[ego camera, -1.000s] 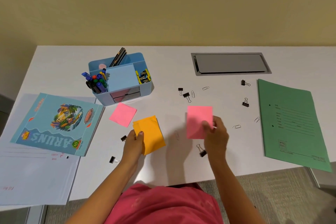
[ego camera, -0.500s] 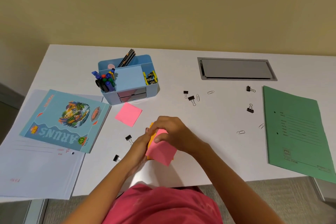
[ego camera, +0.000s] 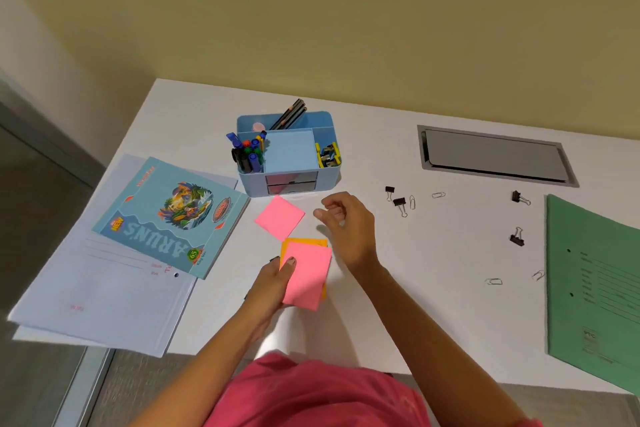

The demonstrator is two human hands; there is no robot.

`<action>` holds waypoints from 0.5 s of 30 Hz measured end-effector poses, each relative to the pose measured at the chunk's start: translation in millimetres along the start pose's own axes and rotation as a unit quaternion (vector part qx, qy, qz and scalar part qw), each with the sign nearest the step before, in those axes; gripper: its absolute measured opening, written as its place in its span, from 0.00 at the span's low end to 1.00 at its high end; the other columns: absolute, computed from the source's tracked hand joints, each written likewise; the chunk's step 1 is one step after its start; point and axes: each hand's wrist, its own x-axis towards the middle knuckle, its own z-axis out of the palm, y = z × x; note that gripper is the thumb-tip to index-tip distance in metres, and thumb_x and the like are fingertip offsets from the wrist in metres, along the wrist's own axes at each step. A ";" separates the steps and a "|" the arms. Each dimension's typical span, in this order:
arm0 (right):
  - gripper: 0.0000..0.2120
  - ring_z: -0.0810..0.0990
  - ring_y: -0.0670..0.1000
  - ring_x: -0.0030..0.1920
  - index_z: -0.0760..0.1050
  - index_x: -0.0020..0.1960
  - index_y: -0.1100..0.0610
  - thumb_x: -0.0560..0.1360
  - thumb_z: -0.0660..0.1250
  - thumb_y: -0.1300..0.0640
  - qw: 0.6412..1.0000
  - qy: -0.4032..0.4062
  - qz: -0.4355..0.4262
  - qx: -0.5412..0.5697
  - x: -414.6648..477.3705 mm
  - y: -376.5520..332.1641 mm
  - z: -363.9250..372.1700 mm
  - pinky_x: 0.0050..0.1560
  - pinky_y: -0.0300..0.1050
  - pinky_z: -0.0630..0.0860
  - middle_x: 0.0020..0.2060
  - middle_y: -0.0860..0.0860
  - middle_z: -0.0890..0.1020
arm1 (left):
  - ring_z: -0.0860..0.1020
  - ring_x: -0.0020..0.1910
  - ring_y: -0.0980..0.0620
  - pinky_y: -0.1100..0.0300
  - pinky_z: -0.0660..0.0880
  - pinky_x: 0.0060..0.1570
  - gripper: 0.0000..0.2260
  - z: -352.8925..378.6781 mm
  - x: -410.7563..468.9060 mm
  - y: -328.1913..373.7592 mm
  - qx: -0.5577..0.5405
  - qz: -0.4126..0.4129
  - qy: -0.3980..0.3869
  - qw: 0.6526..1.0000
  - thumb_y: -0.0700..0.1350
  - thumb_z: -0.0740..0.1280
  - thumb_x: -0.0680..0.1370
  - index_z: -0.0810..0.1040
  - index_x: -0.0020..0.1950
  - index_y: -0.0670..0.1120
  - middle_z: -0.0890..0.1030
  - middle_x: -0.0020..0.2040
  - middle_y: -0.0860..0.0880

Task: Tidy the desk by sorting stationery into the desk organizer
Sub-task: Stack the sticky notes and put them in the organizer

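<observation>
At lower centre of the frame, the left hand (ego camera: 268, 282) pinches two thin square paper notes, a pink sticky note (ego camera: 306, 274) stacked on an orange sticky note (ego camera: 304, 242), thumb on top, likely gathering them into one pile. The right hand (ego camera: 349, 229), fingers loosely curled and empty, hovers just right of a loose pink note (ego camera: 280, 217) lying flat below the blue plastic desk organizer (ego camera: 252, 184), upper centre.

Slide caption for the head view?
Left hand holds pink-on-orange sticky notes; right hand hovers beside the loose pink note.

Three sticky notes (ego camera: 306, 274), four paperclips (ego camera: 438, 195), one organizer (ego camera: 290, 152).
</observation>
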 end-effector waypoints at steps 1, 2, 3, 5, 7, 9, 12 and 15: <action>0.10 0.77 0.48 0.45 0.77 0.51 0.57 0.72 0.73 0.57 0.999 -0.010 0.016 -0.038 6.8 4.1 8.1 0.48 0.47 0.79 0.46 0.52 0.79 | 0.81 0.49 0.40 0.49 0.78 0.48 0.14 -4.7 -0.2 0.4 0.008 0.004 0.019 1.000 0.48 0.57 0.83 0.75 0.60 0.42 0.82 0.53 0.39; 0.12 0.77 0.49 0.47 0.76 0.52 0.58 0.72 0.73 0.55 0.996 -0.030 0.025 -0.081 12.7 8.6 16.7 0.49 0.46 0.78 0.48 0.53 0.79 | 0.80 0.47 0.40 0.50 0.77 0.47 0.14 -9.6 -0.2 0.9 0.017 0.010 0.033 0.999 0.47 0.56 0.83 0.76 0.58 0.41 0.81 0.52 0.38; 0.15 0.77 0.50 0.50 0.75 0.54 0.58 0.72 0.73 0.54 0.991 -0.052 0.031 -0.118 18.3 12.6 25.8 0.50 0.46 0.77 0.50 0.53 0.79 | 0.79 0.44 0.41 0.53 0.75 0.44 0.14 -14.9 0.1 1.3 0.032 0.017 0.043 0.998 0.47 0.55 0.83 0.76 0.56 0.40 0.81 0.50 0.37; 0.21 0.75 0.54 0.56 0.73 0.59 0.59 0.71 0.73 0.51 0.977 -0.091 0.032 -0.189 26.2 19.7 43.7 0.56 0.48 0.74 0.55 0.56 0.77 | 0.78 0.42 0.42 0.54 0.71 0.41 0.14 -24.2 0.9 1.2 0.053 0.026 0.068 0.996 0.45 0.54 0.83 0.76 0.55 0.38 0.80 0.50 0.34; 0.28 0.71 0.57 0.60 0.70 0.64 0.59 0.70 0.72 0.47 0.946 -0.118 0.006 -0.301 29.7 27.0 60.2 0.60 0.49 0.70 0.59 0.57 0.73 | 0.79 0.49 0.39 0.49 0.74 0.47 0.13 -32.0 1.0 -1.0 0.048 0.030 0.094 0.994 0.44 0.55 0.83 0.75 0.58 0.38 0.80 0.54 0.34; 0.31 0.70 0.56 0.60 0.67 0.66 0.59 0.70 0.71 0.44 0.908 -0.121 -0.028 -0.401 30.9 32.1 73.7 0.59 0.48 0.69 0.59 0.57 0.72 | 0.78 0.56 0.40 0.50 0.73 0.56 0.12 -39.5 -0.5 -5.0 0.047 0.033 0.119 0.991 0.42 0.54 0.83 0.73 0.62 0.40 0.79 0.59 0.38; 0.30 0.71 0.56 0.58 0.68 0.63 0.58 0.69 0.73 0.44 0.887 -0.113 -0.013 -0.447 37.0 31.1 84.6 0.56 0.47 0.70 0.57 0.56 0.73 | 0.75 0.59 0.42 0.52 0.71 0.59 0.14 -50.7 0.7 -12.7 0.030 0.024 0.158 0.987 0.41 0.54 0.83 0.71 0.66 0.43 0.77 0.62 0.42; 0.21 0.76 0.57 0.57 0.72 0.60 0.57 0.72 0.71 0.48 0.871 -0.152 0.031 -0.467 43.9 24.2 81.7 0.54 0.48 0.71 0.56 0.55 0.77 | 0.75 0.56 0.45 0.55 0.70 0.54 0.11 -57.5 3.6 -17.4 0.004 0.028 0.175 0.984 0.41 0.54 0.83 0.72 0.62 0.47 0.78 0.60 0.44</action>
